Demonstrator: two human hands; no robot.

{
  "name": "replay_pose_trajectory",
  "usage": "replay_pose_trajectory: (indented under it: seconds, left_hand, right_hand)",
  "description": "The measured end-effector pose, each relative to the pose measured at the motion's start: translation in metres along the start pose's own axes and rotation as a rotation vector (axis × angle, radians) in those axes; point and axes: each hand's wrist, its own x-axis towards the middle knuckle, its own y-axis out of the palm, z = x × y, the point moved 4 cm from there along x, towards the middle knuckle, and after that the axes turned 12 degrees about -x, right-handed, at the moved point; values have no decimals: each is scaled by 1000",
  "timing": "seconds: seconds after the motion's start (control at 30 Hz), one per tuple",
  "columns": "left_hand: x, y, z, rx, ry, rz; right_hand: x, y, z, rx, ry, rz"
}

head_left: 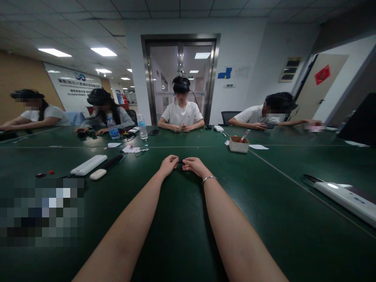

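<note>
Both my arms stretch forward over the dark green table [182, 219]. Between my fingertips is a small dark object [180, 161], too small and dim for me to name. My left hand [169, 165] pinches its left end, and my right hand [195, 166] pinches the right end. A silver bracelet [209, 179] circles my right wrist. The fingers hide much of the object.
Left lie a white device [89, 165], a white oval case [98, 174] and papers [131, 149]. Two water bottles [142, 127] stand beyond. A cardboard box [239, 144] is ahead right; a white device [346, 196] lies far right. Several people in headsets sit around the table.
</note>
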Motion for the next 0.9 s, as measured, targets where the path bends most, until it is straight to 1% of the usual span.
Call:
replay_pose_trajectory:
  seconds: [0.1, 0.3, 0.47, 0.53, 0.63, 0.7, 0.77, 0.9]
  left_hand:
    - [-2, -1, -3, -6, 26, 11]
    - [-7, 1, -10, -55, 24, 31]
    - [-6, 1, -12, -44, 87, 83]
    - [-5, 1, -10, -77, 47, 80]
    - [-2, 0, -4, -89, -77, 9]
    - [0, 1, -1, -60, -124, -12]
    - [1, 2, 1, -35, -119, 0]
    - [0, 2, 1, -38, -58, 29]
  right_hand:
    - [0, 0, -1, 3, 2, 1]
    - [1, -1, -2, 15, 0, -7]
    - [2, -1, -2, 0, 1, -6]
    - [1, -1, -2, 0, 2, -9]
    - [1, -1, -1, 1, 8, -11]
    - [0, -1, -1, 0, 6, -13]
    - [0, -1, 0, 1, -1, -14]
    - [1, -1, -1, -3, -2, -5]
